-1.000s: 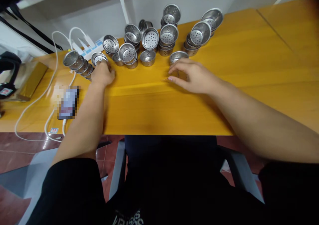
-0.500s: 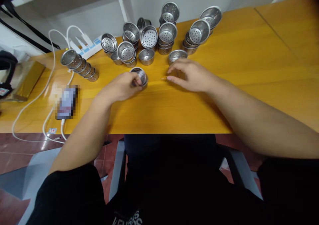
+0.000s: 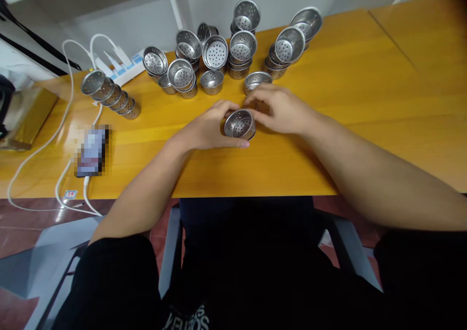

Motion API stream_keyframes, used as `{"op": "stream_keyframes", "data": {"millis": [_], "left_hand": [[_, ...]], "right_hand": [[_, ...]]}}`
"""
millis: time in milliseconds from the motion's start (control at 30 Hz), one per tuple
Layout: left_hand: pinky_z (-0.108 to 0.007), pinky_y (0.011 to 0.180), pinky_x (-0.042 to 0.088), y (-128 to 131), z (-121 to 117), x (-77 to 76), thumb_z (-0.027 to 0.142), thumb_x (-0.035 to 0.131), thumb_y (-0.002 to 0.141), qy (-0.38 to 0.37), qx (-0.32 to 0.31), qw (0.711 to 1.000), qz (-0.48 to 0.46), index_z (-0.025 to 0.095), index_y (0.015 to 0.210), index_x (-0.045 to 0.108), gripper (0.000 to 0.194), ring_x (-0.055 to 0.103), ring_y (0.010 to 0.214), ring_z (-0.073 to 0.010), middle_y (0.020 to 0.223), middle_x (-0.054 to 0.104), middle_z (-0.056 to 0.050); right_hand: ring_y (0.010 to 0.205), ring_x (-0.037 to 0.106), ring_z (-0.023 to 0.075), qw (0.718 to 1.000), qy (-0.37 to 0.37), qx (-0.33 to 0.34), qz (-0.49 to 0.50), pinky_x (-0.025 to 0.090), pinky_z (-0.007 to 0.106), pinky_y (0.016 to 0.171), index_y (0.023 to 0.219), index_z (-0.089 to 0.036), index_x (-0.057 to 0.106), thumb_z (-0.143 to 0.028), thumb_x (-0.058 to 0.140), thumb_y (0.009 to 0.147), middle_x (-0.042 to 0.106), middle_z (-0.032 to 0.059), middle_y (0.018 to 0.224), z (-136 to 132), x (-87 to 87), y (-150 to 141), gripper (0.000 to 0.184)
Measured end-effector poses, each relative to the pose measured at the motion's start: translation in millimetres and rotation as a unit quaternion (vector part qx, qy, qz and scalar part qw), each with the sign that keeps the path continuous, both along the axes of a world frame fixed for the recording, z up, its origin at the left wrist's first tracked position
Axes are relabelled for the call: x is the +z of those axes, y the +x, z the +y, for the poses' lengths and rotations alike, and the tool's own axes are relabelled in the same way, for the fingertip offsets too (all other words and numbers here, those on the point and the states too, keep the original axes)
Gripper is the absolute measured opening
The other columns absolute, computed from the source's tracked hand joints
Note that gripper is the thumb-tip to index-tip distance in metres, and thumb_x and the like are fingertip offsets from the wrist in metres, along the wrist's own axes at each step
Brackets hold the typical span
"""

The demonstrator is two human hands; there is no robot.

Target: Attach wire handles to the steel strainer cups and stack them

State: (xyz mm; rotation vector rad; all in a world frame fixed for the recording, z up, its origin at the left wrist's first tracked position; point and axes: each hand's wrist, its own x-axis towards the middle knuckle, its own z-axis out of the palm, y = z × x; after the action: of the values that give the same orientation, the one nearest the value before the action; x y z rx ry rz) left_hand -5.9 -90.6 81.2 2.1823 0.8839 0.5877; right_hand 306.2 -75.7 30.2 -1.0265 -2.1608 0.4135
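Curved round the near and left sides of a small perforated metal cup (image 3: 239, 125) is my left hand (image 3: 209, 129), thumb along the front and fingers behind. The cup's open mouth tilts toward me. My right hand (image 3: 279, 110) is at the cup's right rim, with thumb and fingers bent inward; whatever lies between their tips is hidden or too small to make out. Just behind my right fingers stands another perforated cup (image 3: 257, 80), partly covered by the hand. A further single cup (image 3: 212, 82) stands behind the left hand.
Stacks of perforated cups (image 3: 242, 46) line the back of the wooden table (image 3: 365, 101), with a leaning stack (image 3: 113, 96) at left. A phone (image 3: 92, 152) on a white cable, a power strip (image 3: 129, 70) and a box (image 3: 32, 118) occupy the left side.
My left hand has moved right, and a cup now sits within its grasp beside my right hand. The thin, shiny thing seen at my right fingertips no longer shows.
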Motion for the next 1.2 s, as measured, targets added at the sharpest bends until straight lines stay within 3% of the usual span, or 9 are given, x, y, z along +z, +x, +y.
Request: {"op": "stream_keyframes", "data": {"millis": [67, 133, 267, 367, 467, 567, 733, 933, 1200], "left_hand": [[-0.062, 0.137, 0.07, 4, -2, -11.5, 0.071, 0.119, 0.081, 0.0, 0.0, 1.0, -0.03, 0.03, 0.145, 0.081, 0.085, 0.085, 0.146, -0.0414, 0.152, 0.088, -0.012], [-0.061, 0.138, 0.071, 3, 2, -18.1, 0.074, 0.115, 0.088, 0.01, -0.003, 0.998, -0.058, 0.03, 0.153, 0.077, 0.087, 0.086, 0.148, -0.0407, 0.158, 0.086, -0.012], [-0.063, 0.147, 0.065, -10, 31, -38.2, 0.086, 0.106, 0.097, 0.101, 0.016, 0.991, -0.087, 0.036, 0.182, 0.054, 0.111, 0.073, 0.174, -0.0452, 0.181, 0.07, -0.014], [-0.067, 0.148, 0.062, -19, 57, -59.9, 0.086, 0.104, 0.1, 0.158, 0.04, 0.981, -0.106, 0.037, 0.192, 0.033, 0.126, 0.069, 0.177, -0.0468, 0.183, 0.064, -0.018], [-0.07, 0.144, 0.065, -23, 69, -70.2, 0.088, 0.103, 0.1, 0.18, 0.039, 0.977, -0.11, 0.038, 0.182, 0.047, 0.111, 0.075, 0.17, -0.0469, 0.177, 0.069, -0.017], [-0.069, 0.14, 0.07, -19, 65, -66.5, 0.095, 0.098, 0.099, 0.188, 0.021, 0.976, -0.107, 0.038, 0.173, 0.059, 0.101, 0.077, 0.169, -0.0468, 0.173, 0.075, -0.013], [-0.069, 0.146, 0.068, -8, 45, -57.4, 0.1, 0.088, 0.104, 0.185, -0.002, 0.976, -0.117, 0.039, 0.179, 0.056, 0.102, 0.077, 0.172, -0.0434, 0.179, 0.075, -0.012], [-0.068, 0.145, 0.071, -4, 30, -50.5, 0.083, 0.1, 0.103, 0.148, 0.01, 0.986, -0.072, 0.037, 0.18, 0.058, 0.099, 0.081, 0.168, -0.0435, 0.179, 0.077, -0.014], [-0.069, 0.142, 0.072, -11, 43, -53.7, 0.1, 0.09, 0.103, 0.162, 0.007, 0.979, -0.12, 0.041, 0.178, 0.058, 0.101, 0.08, 0.169, -0.0437, 0.177, 0.074, -0.01]], "right_hand": [[0.128, 0.085, 0.0503, 1.0, 0.003, -0.006, 0.0, 0.071, 0.077, 0.121, 0.125, -0.037, 0.088, -0.074, 0.079, 0.122, 0.09, 0.0154, 0.13, -3, 4.5, 0, 0.039], [0.125, 0.086, 0.0491, 1.0, 0.011, -0.014, -0.004, 0.072, 0.077, 0.12, 0.124, -0.035, 0.087, -0.072, 0.077, 0.124, 0.089, 0.0161, 0.128, -5, 10.2, 0, 0.039], [0.117, 0.086, 0.0466, 0.999, 0.037, -0.024, 0.018, 0.075, 0.076, 0.113, 0.124, -0.032, 0.086, -0.074, 0.078, 0.125, 0.088, 0.0161, 0.126, -9, 20.6, 0, 0.043], [0.125, 0.087, 0.0476, 0.997, 0.029, -0.029, 0.063, 0.076, 0.073, 0.119, 0.132, -0.036, 0.088, -0.081, 0.084, 0.12, 0.089, 0.0138, 0.132, -15, 26.5, -3, 0.046], [0.137, 0.085, 0.0518, 0.996, 0.016, -0.023, 0.08, 0.073, 0.076, 0.126, 0.151, -0.041, 0.089, -0.085, 0.084, 0.118, 0.087, 0.0148, 0.147, -22, 30.6, -8, 0.055], [0.152, 0.079, 0.0535, 0.998, 0.03, 0.004, 0.062, 0.069, 0.08, 0.134, 0.167, -0.045, 0.086, -0.088, 0.072, 0.123, 0.082, 0.0156, 0.164, -27, 29.8, -16, 0.064], [0.173, 0.065, 0.0548, 0.998, 0.048, 0.04, 0.023, 0.052, 0.084, 0.152, 0.176, -0.046, 0.081, -0.084, 0.066, 0.128, 0.065, 0.0149, 0.188, -26, 18.0, -25, 0.063], [0.174, 0.062, 0.0568, 0.998, 0.039, 0.049, 0.0, 0.05, 0.089, 0.15, 0.166, -0.043, 0.084, -0.069, 0.076, 0.127, 0.064, 0.0147, 0.186, -23, 16.4, -24, 0.048], [0.169, 0.065, 0.053, 0.998, 0.012, 0.049, -0.031, 0.055, 0.087, 0.147, 0.159, -0.045, 0.085, -0.062, 0.077, 0.125, 0.074, 0.0129, 0.174, -30, 33.9, -21, 0.039]]}}
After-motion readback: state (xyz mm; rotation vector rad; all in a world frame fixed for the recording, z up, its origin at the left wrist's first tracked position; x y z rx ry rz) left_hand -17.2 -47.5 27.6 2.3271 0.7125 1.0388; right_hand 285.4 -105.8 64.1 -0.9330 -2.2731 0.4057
